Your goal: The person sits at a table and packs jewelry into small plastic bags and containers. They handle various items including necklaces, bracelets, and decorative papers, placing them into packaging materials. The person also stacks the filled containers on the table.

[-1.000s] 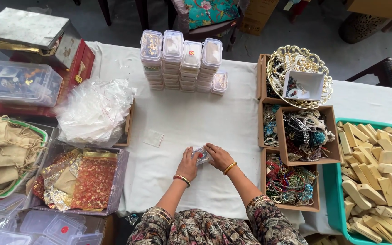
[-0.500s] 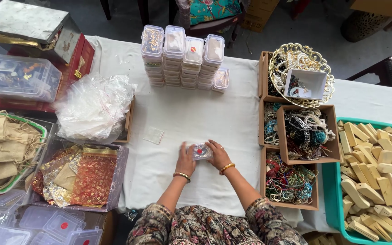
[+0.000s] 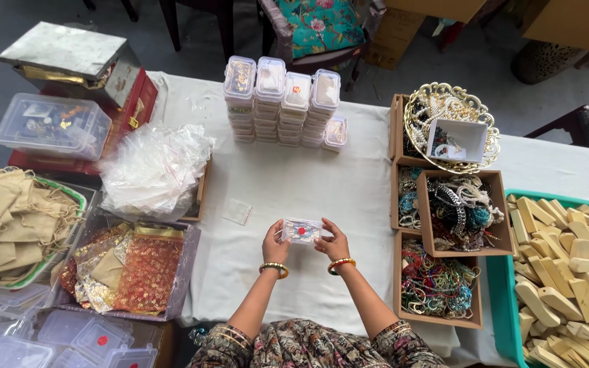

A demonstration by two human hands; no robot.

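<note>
A small clear plastic box with a red dot (image 3: 301,231) is being gripped at both ends by the left hand (image 3: 275,245) and right hand (image 3: 333,243) above the white tablecloth (image 3: 308,184); apparently it is being closed, calling for even pressure.

Stacks of clear lidded boxes (image 3: 282,101) stand at the white worktop (image 3: 308,184) back; cardboard trays of beaded jewellery (image 3: 438,283) sit right, beside a teal tray (image 3: 495,300) of pale wooden pieces (image 3: 567,272).
</note>
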